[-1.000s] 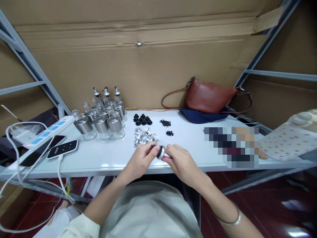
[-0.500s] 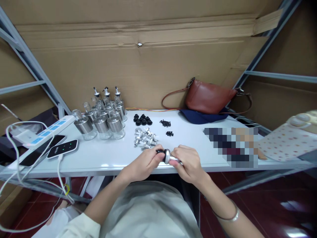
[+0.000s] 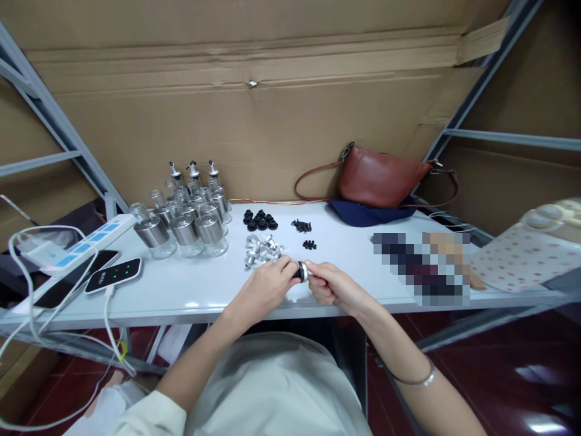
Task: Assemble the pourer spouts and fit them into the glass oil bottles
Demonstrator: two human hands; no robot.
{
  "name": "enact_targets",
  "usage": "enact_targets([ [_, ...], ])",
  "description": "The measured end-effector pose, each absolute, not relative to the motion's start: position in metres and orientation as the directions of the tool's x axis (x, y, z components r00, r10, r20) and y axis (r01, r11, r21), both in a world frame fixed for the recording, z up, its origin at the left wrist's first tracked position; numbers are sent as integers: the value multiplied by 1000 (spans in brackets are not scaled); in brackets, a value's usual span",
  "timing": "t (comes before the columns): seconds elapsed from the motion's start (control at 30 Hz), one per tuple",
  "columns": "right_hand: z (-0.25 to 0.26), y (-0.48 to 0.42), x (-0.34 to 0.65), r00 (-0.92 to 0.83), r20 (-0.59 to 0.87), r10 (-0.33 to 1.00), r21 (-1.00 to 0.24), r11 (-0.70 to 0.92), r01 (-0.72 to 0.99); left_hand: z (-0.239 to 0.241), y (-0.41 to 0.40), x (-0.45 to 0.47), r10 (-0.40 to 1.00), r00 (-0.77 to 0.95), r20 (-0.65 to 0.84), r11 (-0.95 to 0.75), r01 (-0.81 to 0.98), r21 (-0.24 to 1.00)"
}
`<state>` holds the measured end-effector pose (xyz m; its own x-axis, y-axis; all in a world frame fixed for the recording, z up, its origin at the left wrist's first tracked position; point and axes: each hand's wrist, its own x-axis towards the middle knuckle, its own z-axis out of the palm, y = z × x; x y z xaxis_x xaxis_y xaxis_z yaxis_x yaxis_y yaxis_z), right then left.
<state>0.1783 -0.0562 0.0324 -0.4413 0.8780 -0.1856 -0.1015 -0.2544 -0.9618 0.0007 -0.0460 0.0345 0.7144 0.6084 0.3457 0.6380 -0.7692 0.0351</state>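
we find the left hand point(image 3: 265, 287) and right hand point(image 3: 329, 286) both pinching one small silver-and-black pourer cap point(image 3: 300, 271) above the white counter point(image 3: 190, 284), loose silver spouts point(image 3: 263, 249) at eleven o'clock.

Cardboard wall point(image 3: 272, 121), grey metal shelf frame point(image 3: 54, 121), white table point(image 3: 190, 284), dark red glossy floor point(image 3: 499, 387)
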Motion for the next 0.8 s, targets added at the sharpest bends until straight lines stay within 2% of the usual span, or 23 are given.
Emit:
enact_targets([
  [0.07, 31, -54, 179, -471, -231, 851, -939, -323, -122, 33, -43, 1, 599, 721, 348, -777, 629, 35],
  [0.13, 30, -54, 177, -463, -228, 856, -938, -320, -131, 34, -40, 1, 595, 723, 352, -784, 619, 53],
  [0.37, 29, -60, 166, -290, 22, 957, -999, 13, -34, 36, -36, -7, 623, 671, 401, -779, 574, 251],
  [0.53, 31, -67, 166, -295, 87, 951, -992, 111, 66, 37, -37, -10, 608, 674, 420, -794, 523, 309],
  [0.63, 35, -72, 169, -327, 112, 938, -964, 183, 193, 38, -38, -11, 603, 673, 427, -795, 469, 383],
  [0.8, 48, -81, 176, -398, 223, 890, -799, 401, 448, 41, -41, -13, 662, 675, 325, -680, 359, 640],
])
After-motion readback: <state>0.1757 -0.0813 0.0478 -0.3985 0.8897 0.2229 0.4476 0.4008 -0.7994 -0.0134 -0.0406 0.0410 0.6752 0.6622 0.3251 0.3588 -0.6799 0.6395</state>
